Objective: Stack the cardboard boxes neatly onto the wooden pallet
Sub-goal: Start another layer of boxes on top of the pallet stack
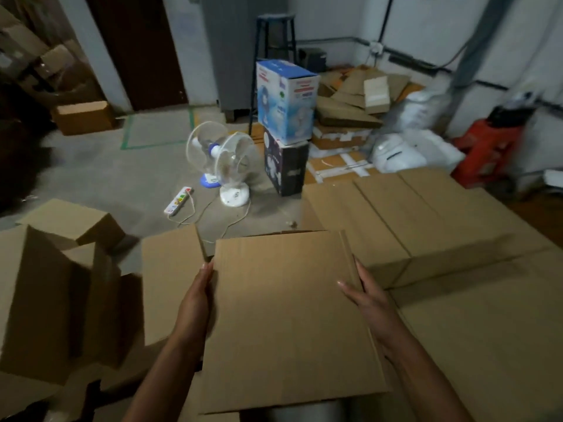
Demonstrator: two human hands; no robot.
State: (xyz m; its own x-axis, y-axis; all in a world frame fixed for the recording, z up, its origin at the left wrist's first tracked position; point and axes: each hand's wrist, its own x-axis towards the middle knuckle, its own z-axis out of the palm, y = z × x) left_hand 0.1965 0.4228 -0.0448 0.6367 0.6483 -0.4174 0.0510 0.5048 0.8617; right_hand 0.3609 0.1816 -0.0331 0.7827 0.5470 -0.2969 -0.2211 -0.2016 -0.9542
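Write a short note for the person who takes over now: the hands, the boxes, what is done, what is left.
Left hand and right hand: each pressed on one side of the held box, carried in front of the body.
Flat boxes lie in a layer to the right; the pallet itself is not visible.
Loose boxes wait on the left.
Done: apparently one layer.
Left: set this box down aligned, then bring the loose ones.

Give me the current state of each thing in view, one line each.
Brown cardboard box in the middle: held between both hands.
Left hand: grip pressed flat on the box's left edge.
Right hand: grip on the box's right edge.
Flat brown cardboard boxes at right: lying side by side.
Two white table fans: upright on the floor.
Blue fan carton: stacked on a dark carton.
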